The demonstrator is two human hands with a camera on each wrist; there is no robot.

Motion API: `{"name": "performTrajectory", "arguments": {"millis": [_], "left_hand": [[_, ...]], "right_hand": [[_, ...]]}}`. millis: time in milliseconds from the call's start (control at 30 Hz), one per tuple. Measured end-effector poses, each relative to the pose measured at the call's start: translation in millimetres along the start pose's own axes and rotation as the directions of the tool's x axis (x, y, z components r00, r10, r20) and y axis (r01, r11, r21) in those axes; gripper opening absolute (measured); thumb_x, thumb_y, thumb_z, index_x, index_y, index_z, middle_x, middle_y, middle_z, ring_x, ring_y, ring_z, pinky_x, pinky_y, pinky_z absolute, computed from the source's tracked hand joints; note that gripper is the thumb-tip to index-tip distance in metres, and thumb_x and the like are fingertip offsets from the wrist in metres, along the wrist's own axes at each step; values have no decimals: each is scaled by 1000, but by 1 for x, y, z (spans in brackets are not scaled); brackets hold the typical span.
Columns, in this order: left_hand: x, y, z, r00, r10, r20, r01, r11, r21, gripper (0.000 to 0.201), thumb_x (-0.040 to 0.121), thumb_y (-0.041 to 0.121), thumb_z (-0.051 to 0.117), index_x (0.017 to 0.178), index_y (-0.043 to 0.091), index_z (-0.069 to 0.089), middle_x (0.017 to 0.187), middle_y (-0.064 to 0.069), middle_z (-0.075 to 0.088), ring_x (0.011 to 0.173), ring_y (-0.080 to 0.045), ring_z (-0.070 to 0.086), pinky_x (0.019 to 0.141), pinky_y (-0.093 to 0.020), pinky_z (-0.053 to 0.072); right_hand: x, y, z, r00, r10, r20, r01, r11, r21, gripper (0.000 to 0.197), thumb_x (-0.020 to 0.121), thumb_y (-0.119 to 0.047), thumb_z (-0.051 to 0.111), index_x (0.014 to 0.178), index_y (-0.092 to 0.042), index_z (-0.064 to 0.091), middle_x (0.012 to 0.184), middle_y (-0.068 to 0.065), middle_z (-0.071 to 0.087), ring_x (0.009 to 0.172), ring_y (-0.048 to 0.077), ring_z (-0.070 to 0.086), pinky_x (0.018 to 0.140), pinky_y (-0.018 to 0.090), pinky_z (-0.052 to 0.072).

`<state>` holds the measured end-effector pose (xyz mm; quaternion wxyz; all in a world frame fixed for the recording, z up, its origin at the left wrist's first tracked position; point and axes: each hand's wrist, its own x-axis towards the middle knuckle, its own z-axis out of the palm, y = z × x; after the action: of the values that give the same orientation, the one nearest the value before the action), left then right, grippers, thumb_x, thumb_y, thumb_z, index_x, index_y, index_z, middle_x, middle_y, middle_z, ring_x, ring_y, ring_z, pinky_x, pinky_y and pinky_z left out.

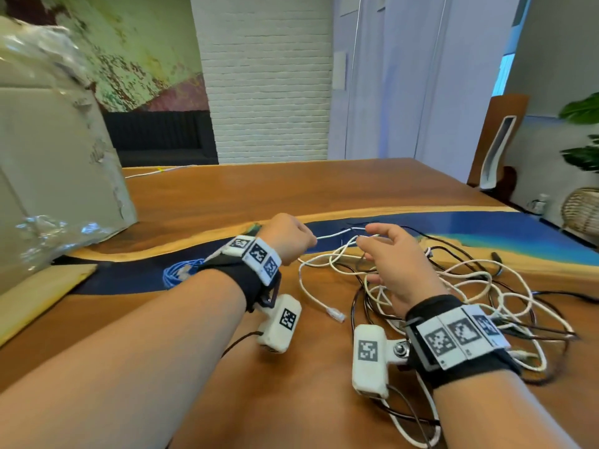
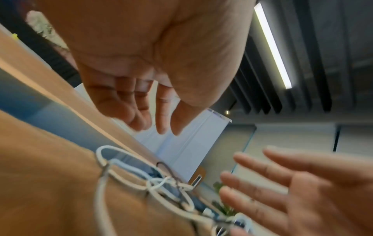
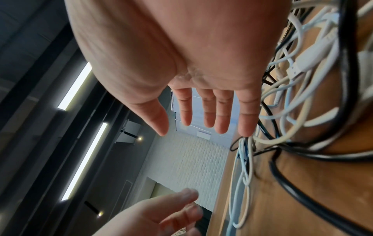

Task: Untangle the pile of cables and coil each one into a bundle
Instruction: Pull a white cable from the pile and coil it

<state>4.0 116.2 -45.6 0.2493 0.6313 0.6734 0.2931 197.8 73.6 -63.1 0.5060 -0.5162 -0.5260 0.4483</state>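
White and black cables [image 1: 453, 286] lay tangled at 4 o'clock on the wooden bench [image 1: 291, 186], a blue coil [image 1: 180, 270] at 9. Both grips were loose and holding nothing: left hand [image 1: 290, 236], right hand [image 1: 398, 267]. White brick wall [image 1: 269, 76] behind.

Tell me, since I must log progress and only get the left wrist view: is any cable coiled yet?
Observer: Yes, a blue cable lies coiled on the table's blue strip, left of the left hand.
Operator: What's left in the pile?
Observer: White cables and black cables, tangled under the right hand.
Operator: Any free end?
Observer: A white cable's plug lies loose between the wrists.
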Motion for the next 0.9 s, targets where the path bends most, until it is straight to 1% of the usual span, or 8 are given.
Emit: {"name": "performTrajectory", "arguments": {"millis": [67,167,267,367,433,600,700,900], "left_hand": [[-5,-1,8,994,-10,112,-2,994,110,31,94,27,71,125,23,68,118,-2,65,102,-22,65,82,-31,53],[-4,2,27,965,51,258,-103,976,193,64,92,25,74,150,30,47,152,-1,49,135,-20,51,94,-24,40],[4,9,46,932,74,355,-212,906,366,64,89,29,76,147,30,48,139,0,58,120,-22,58,92,-29,46],[7,15,49,946,36,321,-186,873,450,42,90,26,74,128,27,58,100,4,62,84,-15,57,62,-26,41],[5,16,38,957,40,287,-175,870,461,25,94,29,69,117,22,64,92,3,59,77,-16,54,58,-26,39],[-9,9,-17,981,177,-75,-168,979,116,16,99,31,65,90,21,73,66,1,58,53,-15,44,46,-23,34],[-29,-5,-38,930,162,-331,-224,962,-158,16,97,23,67,83,23,75,67,0,59,52,-14,41,51,-27,35],[-74,-39,-46,955,38,-293,-219,758,-615,19,84,19,56,81,18,74,73,-6,50,60,-18,42,53,-33,35]], "right_hand": [[-2,5,5,999,6,54,-4,999,-45,35,99,-22,63,133,-26,57,129,0,60,110,15,60,100,44,51],[-2,12,10,983,28,179,2,986,-165,44,100,-22,60,143,-27,52,140,0,57,122,17,57,99,39,49],[2,13,9,979,47,196,-4,977,-215,47,100,-24,59,146,-30,50,144,-1,55,126,19,55,97,38,48],[4,12,2,984,63,166,-32,982,-186,46,101,-24,60,146,-26,50,140,0,56,117,17,57,91,36,46],[4,11,-5,990,45,135,-22,986,-166,46,101,-22,60,146,-26,50,142,1,54,115,15,56,94,37,48],[6,7,-15,999,-6,48,10,996,-85,64,97,-17,66,152,-35,40,162,-1,36,145,22,39,109,55,46],[3,5,-16,999,-38,-16,36,990,-138,62,97,-17,66,151,-37,41,154,-4,41,126,22,55,101,54,53],[1,1,-10,999,-40,-28,38,997,-69,30,101,-10,58,124,-27,65,128,-2,56,100,19,62,71,48,65]]}}
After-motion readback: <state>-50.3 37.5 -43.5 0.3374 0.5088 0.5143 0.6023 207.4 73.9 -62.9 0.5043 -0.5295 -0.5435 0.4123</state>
